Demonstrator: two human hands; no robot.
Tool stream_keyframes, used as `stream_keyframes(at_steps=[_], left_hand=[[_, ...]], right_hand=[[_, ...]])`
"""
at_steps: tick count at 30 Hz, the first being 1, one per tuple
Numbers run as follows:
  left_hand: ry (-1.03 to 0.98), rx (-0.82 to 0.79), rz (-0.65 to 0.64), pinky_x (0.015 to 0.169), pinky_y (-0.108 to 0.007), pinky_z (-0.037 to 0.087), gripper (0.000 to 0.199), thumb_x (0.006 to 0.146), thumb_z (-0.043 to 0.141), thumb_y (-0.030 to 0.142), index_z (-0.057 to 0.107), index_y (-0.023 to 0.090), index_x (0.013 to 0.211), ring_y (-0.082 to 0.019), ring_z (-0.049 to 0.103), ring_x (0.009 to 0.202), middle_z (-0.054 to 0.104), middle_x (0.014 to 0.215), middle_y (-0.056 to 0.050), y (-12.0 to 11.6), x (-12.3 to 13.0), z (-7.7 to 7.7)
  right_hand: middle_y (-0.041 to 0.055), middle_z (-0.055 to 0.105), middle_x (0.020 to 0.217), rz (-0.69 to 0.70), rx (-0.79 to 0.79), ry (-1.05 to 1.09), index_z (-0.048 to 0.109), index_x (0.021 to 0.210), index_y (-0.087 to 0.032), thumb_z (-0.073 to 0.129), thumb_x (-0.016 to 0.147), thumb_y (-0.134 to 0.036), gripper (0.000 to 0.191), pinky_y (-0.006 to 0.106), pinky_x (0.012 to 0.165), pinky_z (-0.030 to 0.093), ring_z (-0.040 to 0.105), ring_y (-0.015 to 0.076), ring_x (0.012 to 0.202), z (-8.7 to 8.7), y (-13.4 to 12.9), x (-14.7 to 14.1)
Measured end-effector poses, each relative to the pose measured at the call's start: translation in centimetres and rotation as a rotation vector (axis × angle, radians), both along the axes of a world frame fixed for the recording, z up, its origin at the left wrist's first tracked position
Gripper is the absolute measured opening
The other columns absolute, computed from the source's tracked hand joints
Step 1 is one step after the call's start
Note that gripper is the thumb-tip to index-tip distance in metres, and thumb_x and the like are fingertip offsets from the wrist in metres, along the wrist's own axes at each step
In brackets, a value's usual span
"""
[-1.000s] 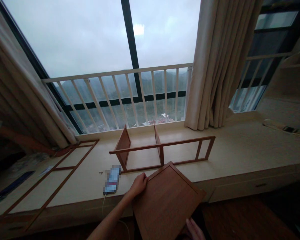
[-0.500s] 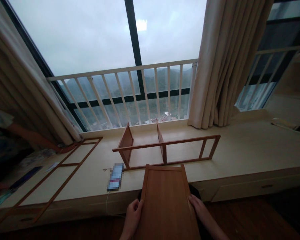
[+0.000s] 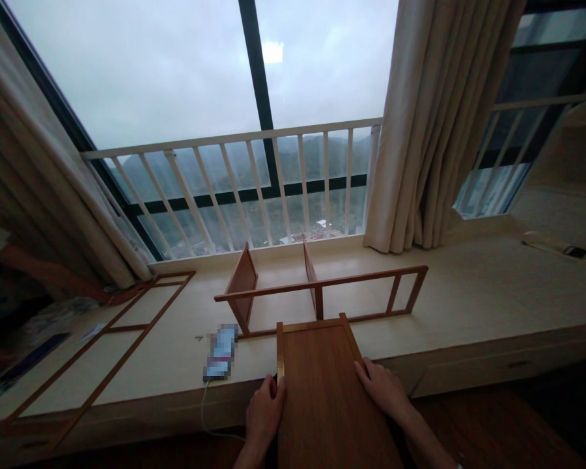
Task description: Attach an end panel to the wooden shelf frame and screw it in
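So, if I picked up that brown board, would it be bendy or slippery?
The board probably won't bend: it looks flat, with strips along its edges. It might slip a little, since its face looks smooth. It could be awkward one-handed; the left hand and right hand hold opposite edges.

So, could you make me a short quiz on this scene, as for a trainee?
1. True or false: the wearer's left hand and right hand both touch the wooden panel.
2. Fill in: a pale ____ runs from the blurred device.
3. In the picture, the ladder-like frame lies: a) left of the device, b) right of the device, c) on the panel.

Key: 1 true; 2 cable; 3 a.
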State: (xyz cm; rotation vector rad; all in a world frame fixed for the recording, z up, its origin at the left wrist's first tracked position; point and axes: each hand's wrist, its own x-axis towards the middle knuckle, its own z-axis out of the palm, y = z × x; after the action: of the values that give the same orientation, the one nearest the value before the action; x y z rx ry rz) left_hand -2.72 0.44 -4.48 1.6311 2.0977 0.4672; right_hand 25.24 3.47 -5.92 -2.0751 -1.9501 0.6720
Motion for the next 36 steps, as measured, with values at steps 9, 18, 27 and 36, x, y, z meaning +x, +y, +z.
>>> stream_keyframes(at_steps=[9, 18, 27, 36], left_hand=[[-0.068, 0.007, 0.112, 0.06, -0.027, 0.037, 0.049, 0.078, 0.014, 0.056, 0.044, 0.02, 0.09, -0.021, 0.057, 0.073, 0.061, 0.076, -0.007, 1.8, 2.0, -0.1], [0.021, 0.014, 0.119, 0.063, -0.03, 0.038, 0.049, 0.078, 0.016, 0.056, 0.044, 0.02, 0.095, -0.023, 0.057, 0.076, 0.06, 0.078, -0.008, 2.2, 2.1, -0.3], [-0.056, -0.01, 0.073, 0.062, -0.027, 0.037, 0.047, 0.078, 0.017, 0.055, 0.041, 0.018, 0.093, -0.02, 0.057, 0.076, 0.059, 0.081, -0.008, 1.2, 1.9, 0.5], [-0.217, 0.172, -0.178, 0.065, -0.022, 0.039, 0.035, 0.085, 0.014, 0.04, 0.042, 0.019, 0.082, -0.013, 0.055, 0.071, 0.057, 0.077, -0.003, -0.1, -1.5, 0.0]], right_hand=[[0.0056, 0.063, 0.08, -0.173, -0.004, 0.243, 0.048, 0.082, -0.023, 0.017, 0.079, -0.056, 0.046, 0.025, 0.067, 0.037, 0.058, 0.0191, 0.082, -1.8, 0.2, -0.4], [0.0051, 0.062, 0.078, -0.25, 0.048, 0.29, 0.047, 0.084, -0.024, 0.017, 0.078, -0.056, 0.045, 0.026, 0.065, 0.038, 0.057, 0.0202, 0.081, -2.1, 0.1, -1.3], [0.0025, 0.06, 0.077, -0.194, 0.059, 0.517, 0.048, 0.076, -0.021, 0.027, 0.074, -0.058, 0.043, 0.025, 0.064, 0.039, 0.055, 0.0167, 0.073, -2.1, -0.3, -0.1], [0.0046, 0.057, 0.087, 0.016, 0.071, 0.675, 0.045, 0.102, -0.018, 0.032, 0.076, -0.047, 0.042, 0.026, 0.061, 0.044, 0.055, 0.0149, 0.073, -1.4, -1.9, 3.7]])
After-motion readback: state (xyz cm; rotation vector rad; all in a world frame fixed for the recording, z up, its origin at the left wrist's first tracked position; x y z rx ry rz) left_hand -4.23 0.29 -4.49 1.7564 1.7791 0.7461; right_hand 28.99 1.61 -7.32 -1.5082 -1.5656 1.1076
